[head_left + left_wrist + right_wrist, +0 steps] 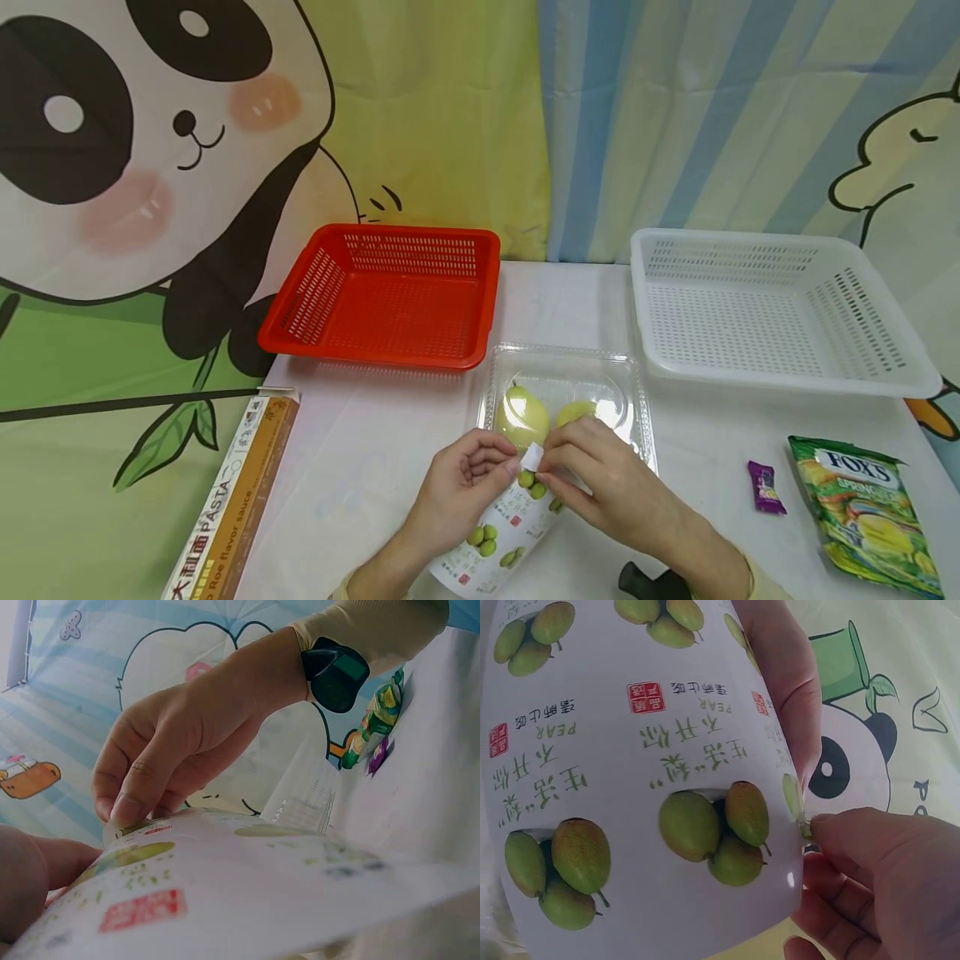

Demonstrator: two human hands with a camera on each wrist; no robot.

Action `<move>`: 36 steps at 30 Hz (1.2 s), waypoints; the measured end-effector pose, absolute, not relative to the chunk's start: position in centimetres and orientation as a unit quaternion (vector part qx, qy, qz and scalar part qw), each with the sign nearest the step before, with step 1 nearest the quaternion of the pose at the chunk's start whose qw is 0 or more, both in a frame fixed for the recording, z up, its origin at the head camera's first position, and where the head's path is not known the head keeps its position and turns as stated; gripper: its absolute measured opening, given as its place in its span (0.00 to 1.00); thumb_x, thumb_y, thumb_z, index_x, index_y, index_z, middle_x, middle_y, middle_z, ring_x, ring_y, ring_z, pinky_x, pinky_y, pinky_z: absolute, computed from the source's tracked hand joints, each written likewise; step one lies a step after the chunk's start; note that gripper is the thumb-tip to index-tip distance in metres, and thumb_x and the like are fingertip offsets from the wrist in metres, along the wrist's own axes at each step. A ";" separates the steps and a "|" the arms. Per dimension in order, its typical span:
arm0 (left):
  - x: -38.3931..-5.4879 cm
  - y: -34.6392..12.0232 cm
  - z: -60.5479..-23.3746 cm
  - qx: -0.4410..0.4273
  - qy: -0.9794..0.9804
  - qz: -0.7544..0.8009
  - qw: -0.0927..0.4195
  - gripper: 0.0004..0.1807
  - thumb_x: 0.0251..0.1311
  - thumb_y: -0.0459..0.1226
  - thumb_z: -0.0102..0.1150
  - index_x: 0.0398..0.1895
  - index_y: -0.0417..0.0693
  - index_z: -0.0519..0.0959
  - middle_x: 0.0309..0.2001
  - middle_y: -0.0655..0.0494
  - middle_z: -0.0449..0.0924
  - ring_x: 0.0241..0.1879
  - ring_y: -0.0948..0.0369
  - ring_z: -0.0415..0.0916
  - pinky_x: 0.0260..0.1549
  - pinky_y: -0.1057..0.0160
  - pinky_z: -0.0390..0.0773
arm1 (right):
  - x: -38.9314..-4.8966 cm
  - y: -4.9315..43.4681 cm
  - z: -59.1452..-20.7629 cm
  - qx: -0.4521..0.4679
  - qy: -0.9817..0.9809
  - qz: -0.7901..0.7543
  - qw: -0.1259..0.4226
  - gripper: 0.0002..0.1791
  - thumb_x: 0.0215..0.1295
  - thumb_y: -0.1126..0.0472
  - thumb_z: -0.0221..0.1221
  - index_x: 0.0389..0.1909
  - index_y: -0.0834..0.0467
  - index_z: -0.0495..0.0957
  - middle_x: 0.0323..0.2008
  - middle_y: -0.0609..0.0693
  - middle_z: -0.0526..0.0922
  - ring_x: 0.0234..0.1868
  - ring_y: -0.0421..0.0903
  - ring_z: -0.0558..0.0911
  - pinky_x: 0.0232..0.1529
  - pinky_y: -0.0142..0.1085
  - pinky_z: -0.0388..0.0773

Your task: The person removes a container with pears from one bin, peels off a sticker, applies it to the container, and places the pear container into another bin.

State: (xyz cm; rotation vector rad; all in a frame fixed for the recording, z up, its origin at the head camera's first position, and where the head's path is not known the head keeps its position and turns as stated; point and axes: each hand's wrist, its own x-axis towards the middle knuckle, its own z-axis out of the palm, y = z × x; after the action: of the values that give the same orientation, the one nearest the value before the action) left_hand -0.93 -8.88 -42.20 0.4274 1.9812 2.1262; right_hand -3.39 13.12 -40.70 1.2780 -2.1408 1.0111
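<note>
A white paper sheet [498, 533] printed with green pears and writing bends between both hands, over the table's front. My left hand [465, 487] pinches its far edge between thumb and curled fingers. From the other side, my right hand [611, 483] holds the same edge with thumb and fingertips, beside a small white flap [532, 457]. The printed pears [712, 825] show large in the right wrist view. Just beyond the hands sits a clear plastic box [562, 358] with two yellow-green pears [522, 417], partly hidden by the fingers.
A red basket [412, 321] stands at the back left, a white basket [765, 333] at the back right. At right lie a purple wrapped candy [766, 487] and a green FOX'S bag [866, 512]. A pasta box [240, 500] lies left. A black object [652, 582] shows below the right wrist.
</note>
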 end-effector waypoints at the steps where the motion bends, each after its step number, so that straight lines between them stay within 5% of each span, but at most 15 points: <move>1: -1.0 -8.9 -42.2 0.148 0.669 0.721 0.103 0.08 0.66 0.32 0.60 0.45 0.38 0.76 0.38 0.47 0.82 0.36 0.55 0.82 0.37 0.58 0.83 | -3.4 13.1 -40.7 0.461 -0.777 0.365 0.226 0.11 0.75 0.55 0.52 0.36 0.55 0.79 0.40 0.43 0.77 0.41 0.43 0.74 0.46 0.31 0.69; 22: -1.2 -9.1 -42.1 0.173 0.699 0.681 0.132 0.08 0.67 0.32 0.58 0.46 0.41 0.82 0.39 0.52 0.84 0.36 0.58 0.83 0.38 0.58 0.83 | -3.4 13.1 -40.7 0.444 -0.794 0.365 0.199 0.12 0.76 0.53 0.49 0.40 0.56 0.77 0.41 0.42 0.76 0.43 0.42 0.74 0.49 0.30 0.67; 36: -1.3 -9.0 -42.2 0.164 0.670 0.710 0.145 0.09 0.70 0.31 0.54 0.46 0.35 0.80 0.38 0.47 0.84 0.34 0.56 0.84 0.36 0.54 0.83 | -3.5 12.9 -40.1 0.459 -0.783 0.361 0.212 0.12 0.76 0.55 0.49 0.40 0.57 0.78 0.39 0.41 0.77 0.41 0.43 0.75 0.49 0.32 0.66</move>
State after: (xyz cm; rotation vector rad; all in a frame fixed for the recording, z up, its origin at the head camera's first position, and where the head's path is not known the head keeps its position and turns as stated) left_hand -1.26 -8.95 -42.17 0.4729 1.9301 2.0449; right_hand -3.46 12.87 -40.09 1.2764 -2.1764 1.0033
